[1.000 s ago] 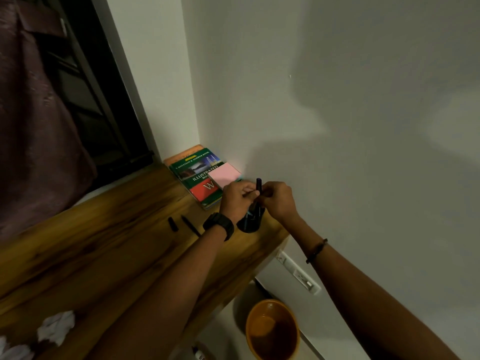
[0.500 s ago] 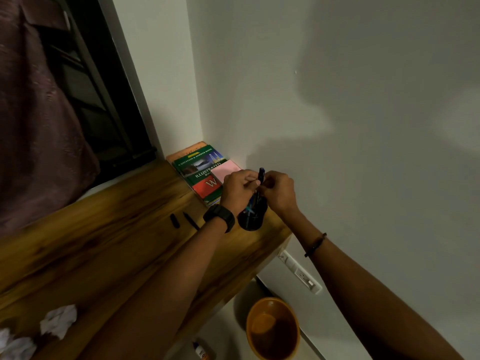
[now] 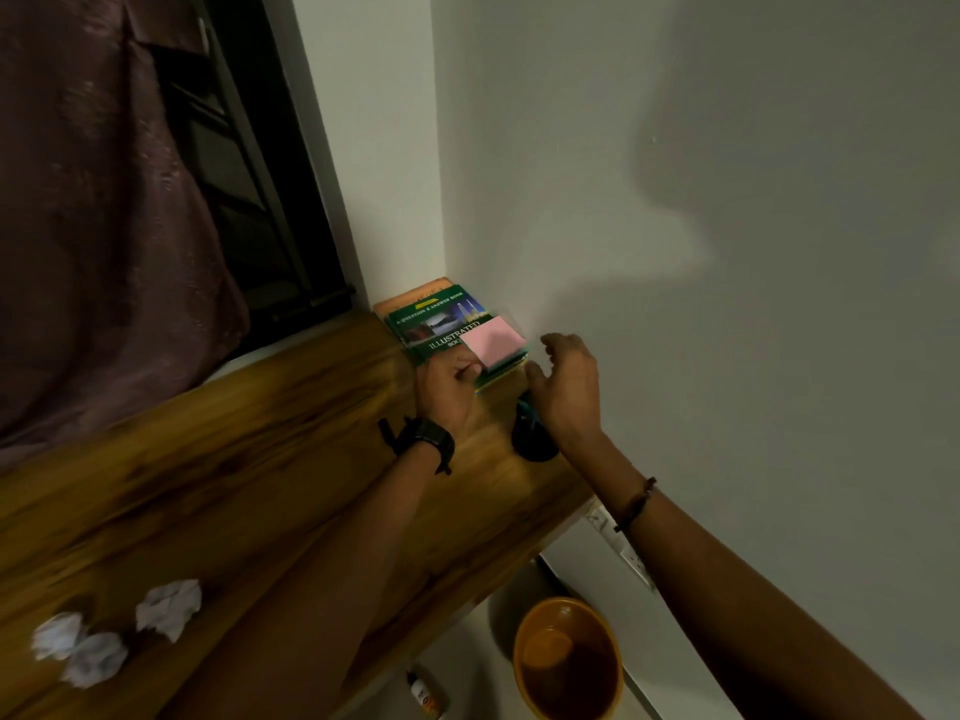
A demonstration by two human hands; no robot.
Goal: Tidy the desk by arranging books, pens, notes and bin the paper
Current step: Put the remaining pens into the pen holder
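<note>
In the desk's far corner a green illustrated book [image 3: 441, 318] lies on an orange book [image 3: 408, 302]. A pink pad of sticky notes [image 3: 492, 339] rests on the green cover. My left hand [image 3: 445, 394] has its fingers curled against the near corner of the notes and book; blur hides whether it grips anything. My right hand [image 3: 567, 387] hovers with fingers spread over a dark pen holder [image 3: 535, 443] by the wall and holds nothing. Three crumpled paper balls [image 3: 169, 608] [image 3: 56, 634] [image 3: 97, 663] lie at the desk's near left.
The wooden desk [image 3: 260, 485] ends at a wall on the right. On the floor below stand an orange bin [image 3: 569, 662] and a small bottle [image 3: 427, 696]. A wall socket [image 3: 626, 550] sits under the desk edge. A dark curtain [image 3: 93, 226] hangs at the left.
Both hands have let go of the black pen they held over the holder. My left hand moved forward to the books and notes; my right hand opened above the holder.
</note>
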